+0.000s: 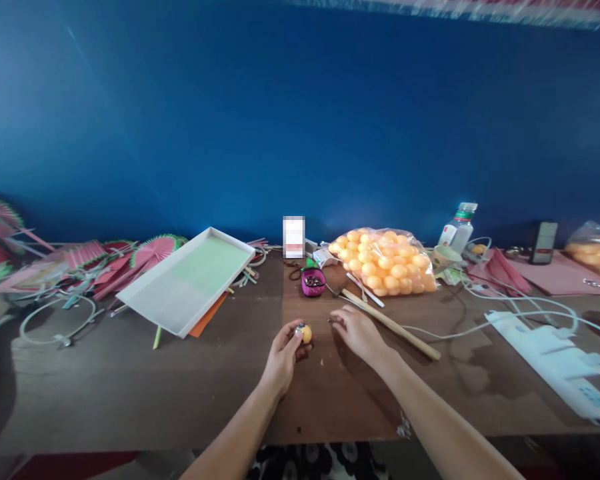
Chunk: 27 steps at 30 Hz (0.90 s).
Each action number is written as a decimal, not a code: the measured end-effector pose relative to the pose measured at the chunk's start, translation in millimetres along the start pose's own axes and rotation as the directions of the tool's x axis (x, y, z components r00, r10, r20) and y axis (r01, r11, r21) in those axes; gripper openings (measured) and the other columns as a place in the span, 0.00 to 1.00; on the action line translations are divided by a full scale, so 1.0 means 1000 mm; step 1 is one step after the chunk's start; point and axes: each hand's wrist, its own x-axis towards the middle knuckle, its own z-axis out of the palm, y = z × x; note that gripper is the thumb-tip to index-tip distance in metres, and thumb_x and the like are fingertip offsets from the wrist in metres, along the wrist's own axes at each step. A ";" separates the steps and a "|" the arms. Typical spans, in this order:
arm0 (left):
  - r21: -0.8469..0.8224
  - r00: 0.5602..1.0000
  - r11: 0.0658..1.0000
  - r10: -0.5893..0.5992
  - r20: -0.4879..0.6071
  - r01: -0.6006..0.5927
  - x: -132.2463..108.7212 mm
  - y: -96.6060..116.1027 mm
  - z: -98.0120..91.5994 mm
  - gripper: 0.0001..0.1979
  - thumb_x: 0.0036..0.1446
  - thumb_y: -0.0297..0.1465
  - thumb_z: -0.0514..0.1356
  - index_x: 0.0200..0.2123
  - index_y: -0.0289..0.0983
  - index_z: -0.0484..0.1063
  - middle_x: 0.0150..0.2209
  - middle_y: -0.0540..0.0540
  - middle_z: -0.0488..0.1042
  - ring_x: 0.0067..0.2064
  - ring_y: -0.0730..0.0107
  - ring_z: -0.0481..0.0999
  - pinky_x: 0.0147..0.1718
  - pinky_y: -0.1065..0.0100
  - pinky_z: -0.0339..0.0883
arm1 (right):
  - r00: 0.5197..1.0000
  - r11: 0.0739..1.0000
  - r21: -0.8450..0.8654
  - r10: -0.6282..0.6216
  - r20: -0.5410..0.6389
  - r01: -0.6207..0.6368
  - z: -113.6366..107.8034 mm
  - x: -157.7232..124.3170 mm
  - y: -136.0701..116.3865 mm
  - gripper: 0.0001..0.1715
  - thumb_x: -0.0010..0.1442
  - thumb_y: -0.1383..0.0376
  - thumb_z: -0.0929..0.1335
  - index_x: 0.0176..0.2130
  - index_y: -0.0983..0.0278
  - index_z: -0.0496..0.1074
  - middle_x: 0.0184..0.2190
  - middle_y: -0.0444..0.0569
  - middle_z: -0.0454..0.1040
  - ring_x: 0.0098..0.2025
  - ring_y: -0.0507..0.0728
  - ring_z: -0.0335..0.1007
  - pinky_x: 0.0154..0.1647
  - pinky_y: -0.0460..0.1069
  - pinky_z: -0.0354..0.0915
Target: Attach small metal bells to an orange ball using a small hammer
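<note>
My left hand (280, 357) holds a small yellow-orange ball (307, 334) between thumb and fingers, just above the table. Something dark and shiny sits on the ball's upper left side, too small to make out. To its right, my right hand (359, 331) is closed in a pinch, and a tiny dark piece shows at the fingertips. Beyond both hands stands a purple container (311, 289) with small metallic bits inside. A hammer with a wooden handle (400, 330) lies beside my right hand. Behind it rests a clear bag of orange balls (387, 263).
A white tray with a pale green bottom (195, 273) leans tilted on the left, near several pink and green paper fans (155, 252). On the right lie a white power strip (555, 367) with cables, a plastic bottle (457, 230) and a phone (543, 243). A blue wall closes off the back.
</note>
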 end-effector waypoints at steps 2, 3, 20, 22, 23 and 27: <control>-0.018 1.000 1.000 -0.006 0.008 0.006 0.000 0.000 -0.001 0.18 0.50 0.35 0.61 0.43 0.35 0.67 0.44 0.41 0.72 0.38 0.66 0.75 0.34 0.69 0.67 | 0.999 1.000 0.004 0.018 0.031 -0.018 0.005 0.006 -0.009 0.09 0.55 0.68 0.63 0.36 0.62 0.71 0.32 0.48 0.70 0.35 0.53 0.67 0.36 0.46 0.60; -0.033 1.000 0.999 -0.009 0.012 0.009 0.001 0.000 -0.002 0.17 0.50 0.34 0.61 0.44 0.35 0.67 0.44 0.41 0.72 0.38 0.66 0.75 0.34 0.69 0.67 | 0.999 0.999 -0.001 0.035 0.035 -0.035 0.006 0.009 -0.011 0.08 0.54 0.69 0.63 0.34 0.62 0.71 0.31 0.47 0.70 0.34 0.53 0.67 0.36 0.46 0.59; -0.030 0.999 1.000 -0.009 0.046 0.010 0.000 0.001 -0.001 0.16 0.47 0.31 0.62 0.41 0.35 0.69 0.42 0.42 0.72 0.37 0.68 0.73 0.36 0.68 0.66 | 0.969 0.628 0.740 0.204 0.141 -0.240 0.001 -0.006 -0.044 0.09 0.49 0.61 0.66 0.28 0.66 0.71 0.22 0.44 0.71 0.23 0.50 0.66 0.26 0.45 0.62; -0.013 0.998 1.000 0.006 0.060 -0.005 -0.001 -0.001 -0.002 0.16 0.47 0.32 0.62 0.41 0.35 0.70 0.43 0.41 0.72 0.39 0.66 0.73 0.38 0.67 0.66 | 0.959 0.533 0.801 0.207 0.191 -0.274 0.002 -0.008 -0.050 0.11 0.49 0.60 0.67 0.29 0.66 0.72 0.23 0.44 0.72 0.22 0.49 0.65 0.25 0.45 0.61; -0.001 0.998 1.000 0.016 0.066 -0.016 -0.001 -0.002 -0.003 0.16 0.47 0.32 0.62 0.41 0.35 0.70 0.44 0.41 0.72 0.40 0.66 0.73 0.38 0.67 0.66 | 0.955 0.488 0.824 0.213 0.207 -0.287 0.002 -0.009 -0.052 0.12 0.49 0.59 0.68 0.28 0.66 0.72 0.23 0.44 0.71 0.22 0.49 0.64 0.24 0.44 0.61; 0.054 0.993 0.997 0.042 0.109 -0.048 -0.002 -0.004 -0.004 0.16 0.48 0.32 0.62 0.42 0.36 0.69 0.44 0.42 0.72 0.40 0.67 0.72 0.40 0.67 0.65 | 0.941 0.330 0.890 0.234 0.245 -0.314 0.006 -0.013 -0.060 0.12 0.47 0.59 0.70 0.27 0.66 0.72 0.21 0.43 0.70 0.22 0.49 0.63 0.25 0.44 0.60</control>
